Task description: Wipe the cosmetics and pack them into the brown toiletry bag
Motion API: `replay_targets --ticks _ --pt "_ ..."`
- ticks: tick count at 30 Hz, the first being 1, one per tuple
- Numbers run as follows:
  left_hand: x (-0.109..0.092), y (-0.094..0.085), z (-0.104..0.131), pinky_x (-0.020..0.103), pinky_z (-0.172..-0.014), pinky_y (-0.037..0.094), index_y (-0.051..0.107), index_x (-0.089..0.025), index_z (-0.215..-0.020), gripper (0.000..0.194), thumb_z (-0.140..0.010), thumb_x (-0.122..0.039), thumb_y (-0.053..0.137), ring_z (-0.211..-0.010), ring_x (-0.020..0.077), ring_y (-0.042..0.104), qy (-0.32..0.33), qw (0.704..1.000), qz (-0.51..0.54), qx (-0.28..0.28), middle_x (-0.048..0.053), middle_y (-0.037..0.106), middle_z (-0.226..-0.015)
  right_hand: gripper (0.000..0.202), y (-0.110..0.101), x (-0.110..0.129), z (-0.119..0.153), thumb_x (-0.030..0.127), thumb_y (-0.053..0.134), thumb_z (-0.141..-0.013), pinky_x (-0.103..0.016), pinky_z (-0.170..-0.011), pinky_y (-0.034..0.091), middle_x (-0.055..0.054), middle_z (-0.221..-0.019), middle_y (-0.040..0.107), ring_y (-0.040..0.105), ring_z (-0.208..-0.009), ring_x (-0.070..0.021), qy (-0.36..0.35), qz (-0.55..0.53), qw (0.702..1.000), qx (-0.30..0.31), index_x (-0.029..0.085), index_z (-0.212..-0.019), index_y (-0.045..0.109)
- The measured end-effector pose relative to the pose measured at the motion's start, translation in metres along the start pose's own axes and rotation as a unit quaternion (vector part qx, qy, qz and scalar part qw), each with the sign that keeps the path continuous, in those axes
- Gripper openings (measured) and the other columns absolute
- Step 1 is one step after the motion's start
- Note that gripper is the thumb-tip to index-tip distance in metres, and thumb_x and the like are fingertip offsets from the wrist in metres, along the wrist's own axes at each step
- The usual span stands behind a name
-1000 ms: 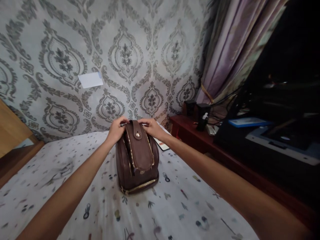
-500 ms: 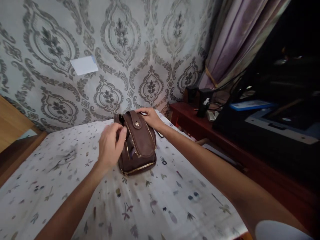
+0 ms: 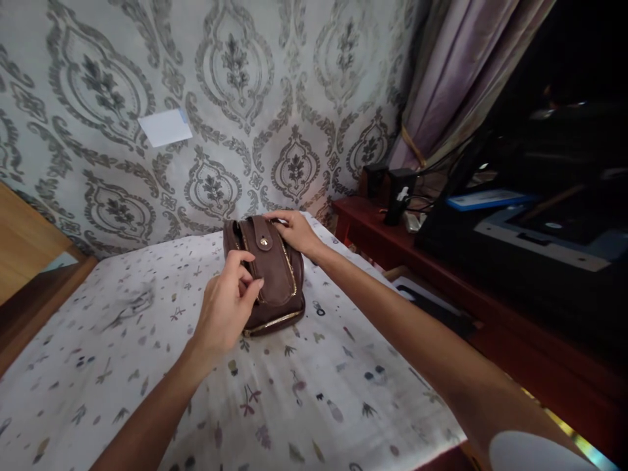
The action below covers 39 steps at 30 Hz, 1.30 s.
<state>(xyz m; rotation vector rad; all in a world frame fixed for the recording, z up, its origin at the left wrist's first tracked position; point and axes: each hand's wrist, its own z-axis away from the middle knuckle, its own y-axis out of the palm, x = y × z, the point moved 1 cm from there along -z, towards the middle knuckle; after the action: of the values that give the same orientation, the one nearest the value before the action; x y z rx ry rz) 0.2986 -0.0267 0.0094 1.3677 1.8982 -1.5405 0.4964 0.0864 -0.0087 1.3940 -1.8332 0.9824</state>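
Observation:
A brown leather bag (image 3: pixel 277 275) with gold zips and a round metal stud on its strap tab lies on the patterned white sheet. My right hand (image 3: pixel 297 234) grips the bag's far right end, thumb on the near side and fingers across the top. Over the bag's left front edge is my left hand (image 3: pixel 228 304), its fingers curled and the thumb close to the zipped front pocket. Whatever lies between those fingertips is hidden. A gold zip (image 3: pixel 273 323) runs along the bag's near bottom edge.
Behind the white sheet (image 3: pixel 167 373) rises a patterned wall with a white card (image 3: pixel 165 127) on it. To the right stands a red-brown table (image 3: pixel 366 219) with black speakers, cables and a large dark screen (image 3: pixel 540 163). A wooden panel (image 3: pixel 34 242) borders the left.
My left hand has moved right and slightly nearer along the bag's front pocket, covering the zip side that showed before. My right hand stays on the bag's far end.

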Motion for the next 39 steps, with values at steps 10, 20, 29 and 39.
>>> replay_targets --ticks 10,20,29,39 --pt "0.012 0.0 0.009 0.022 -0.044 0.047 0.055 -0.029 -0.098 0.011 -0.087 -0.03 0.057 -0.051 0.0126 0.06 -0.006 0.998 0.059 -0.003 -0.005 0.052 -0.073 0.024 0.009 0.033 0.117 0.039 0.046 -0.097 -0.047 -0.11 0.037 -0.01 -0.122 0.062 0.049 -0.129 -0.0281 -0.047 0.125 0.983 -0.13 0.025 -0.101 0.065" --pt "0.012 -0.016 0.004 0.019 -0.038 0.045 0.061 -0.025 -0.09 0.007 -0.083 -0.027 0.064 -0.042 0.0086 0.055 -0.026 0.988 0.155 -0.002 -0.006 0.055 -0.065 0.032 0.003 0.026 0.151 0.031 0.049 -0.097 -0.051 -0.115 0.035 -0.012 -0.148 0.041 0.037 -0.142 -0.0274 -0.08 0.177 0.979 -0.058 0.028 -0.128 0.055" --pt "0.014 -0.034 -0.012 0.017 -0.031 0.039 0.065 -0.022 -0.081 0.013 -0.073 -0.026 0.075 -0.036 0.0068 0.052 -0.065 0.96 0.268 -0.037 -0.006 0.056 -0.063 0.031 0.001 0.018 0.128 0.035 0.051 -0.098 -0.051 -0.111 0.037 -0.013 -0.142 0.051 0.043 -0.136 -0.0298 -0.135 0.27 0.951 -0.067 0.029 -0.122 0.069" --pt "0.008 -0.016 -0.005 0.017 -0.039 0.047 0.062 -0.022 -0.087 0.008 -0.083 -0.025 0.067 -0.043 0.0068 0.057 -0.034 0.981 0.187 -0.026 -0.007 0.057 -0.067 0.022 0.004 0.04 0.091 0.021 0.056 -0.094 -0.055 -0.108 0.036 -0.017 -0.144 0.051 0.038 -0.138 -0.0363 -0.095 0.369 0.924 0.028 0.019 -0.101 0.076"
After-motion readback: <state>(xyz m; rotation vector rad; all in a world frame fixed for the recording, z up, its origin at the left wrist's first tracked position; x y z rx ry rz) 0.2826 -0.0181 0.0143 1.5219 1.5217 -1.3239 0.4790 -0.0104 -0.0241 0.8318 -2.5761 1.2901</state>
